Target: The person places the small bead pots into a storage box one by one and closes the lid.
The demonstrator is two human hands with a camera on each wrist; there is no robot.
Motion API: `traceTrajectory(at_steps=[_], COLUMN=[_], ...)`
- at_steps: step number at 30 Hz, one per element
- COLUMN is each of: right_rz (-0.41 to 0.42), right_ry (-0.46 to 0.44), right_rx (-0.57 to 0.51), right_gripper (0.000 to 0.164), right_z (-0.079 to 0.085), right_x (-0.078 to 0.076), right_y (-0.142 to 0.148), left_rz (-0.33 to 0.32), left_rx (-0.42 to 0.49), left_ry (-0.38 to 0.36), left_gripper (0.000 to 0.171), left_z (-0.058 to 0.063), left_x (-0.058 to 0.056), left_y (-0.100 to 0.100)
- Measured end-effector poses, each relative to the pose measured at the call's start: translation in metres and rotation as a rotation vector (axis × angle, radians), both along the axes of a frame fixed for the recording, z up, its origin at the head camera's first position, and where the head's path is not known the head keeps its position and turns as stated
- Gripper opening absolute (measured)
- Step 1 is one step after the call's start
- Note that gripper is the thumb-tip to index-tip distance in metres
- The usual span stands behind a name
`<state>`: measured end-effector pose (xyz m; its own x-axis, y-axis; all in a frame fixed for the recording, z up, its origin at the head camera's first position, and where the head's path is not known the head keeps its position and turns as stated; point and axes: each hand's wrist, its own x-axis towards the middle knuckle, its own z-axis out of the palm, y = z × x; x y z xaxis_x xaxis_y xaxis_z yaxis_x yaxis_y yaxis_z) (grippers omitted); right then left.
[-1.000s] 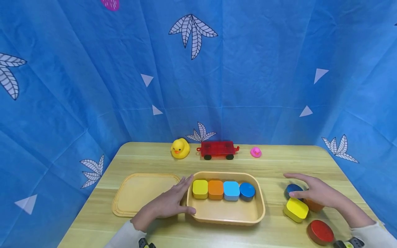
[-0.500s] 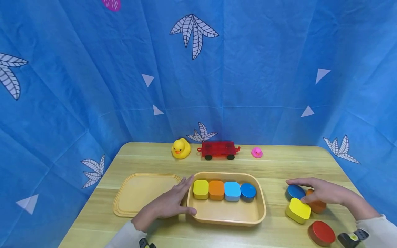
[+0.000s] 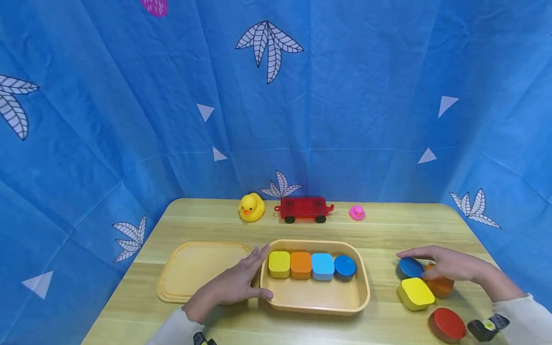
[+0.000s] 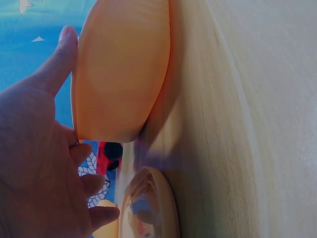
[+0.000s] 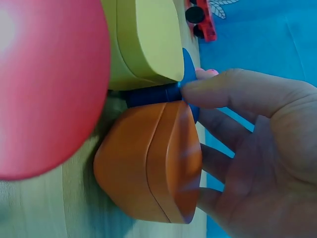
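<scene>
My left hand (image 3: 239,278) rests at the left end of a beige open container (image 3: 319,306), fingers and thumb extended along its rim. In the left wrist view the thumb touches that rim. Inside stand a yellow box (image 3: 279,264), an orange box (image 3: 300,265), a light blue box (image 3: 322,266) and a dark blue round box (image 3: 345,267). On the right, my right hand (image 3: 453,263) pinches another blue round box (image 3: 409,268) between thumb and fingers; its far side is partly hidden. A lidded orange box (image 5: 143,163) and a yellow box (image 3: 416,293) stand close against it.
A red round box (image 3: 447,324) lies nearest me at the right. Left of the container is a flat beige lid (image 3: 198,268). Along the back stand a yellow duck (image 3: 251,208), a red wagon (image 3: 304,208) and a pink duck (image 3: 357,212), before a blue curtain (image 3: 345,96).
My right hand has come down onto the blue round box, its thumb slipping in beside the yellow box, which has turned slightly. The left hand keeps its place on the container.
</scene>
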<state>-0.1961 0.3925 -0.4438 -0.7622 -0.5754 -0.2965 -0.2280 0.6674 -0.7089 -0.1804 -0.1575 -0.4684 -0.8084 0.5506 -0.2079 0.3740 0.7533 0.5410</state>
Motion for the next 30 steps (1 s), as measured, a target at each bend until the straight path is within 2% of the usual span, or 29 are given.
traceTrajectory(at_steps=[7,13,22,30], right_rz=[-0.018,-0.057,-0.097,-0.036], right_ry=[-0.014,-0.041,0.001,-0.006], right_rx=[0.005,0.012,-0.009,0.015], right_gripper=[0.056,0.06,0.055,0.062], right_z=[-0.0028,-0.0051,-0.0067,-0.0065], right_x=[-0.0012,-0.0017,-0.0031,-0.0037], right_y=[-0.0046,-0.0044,-0.007,-0.0023], left_rz=[-0.004,-0.003,-0.008,-0.013], left_rx=[0.0,-0.006,-0.005,-0.004], left_ry=[0.006,0.01,0.018,0.027], left_gripper=[0.111,0.111,0.111,0.111], left_z=[-0.0012,-0.0017,-0.0022,-0.003], left_x=[0.0002,0.0002,-0.0002,-0.0009], left_y=[-0.0002,-0.0003,-0.0009,-0.0013])
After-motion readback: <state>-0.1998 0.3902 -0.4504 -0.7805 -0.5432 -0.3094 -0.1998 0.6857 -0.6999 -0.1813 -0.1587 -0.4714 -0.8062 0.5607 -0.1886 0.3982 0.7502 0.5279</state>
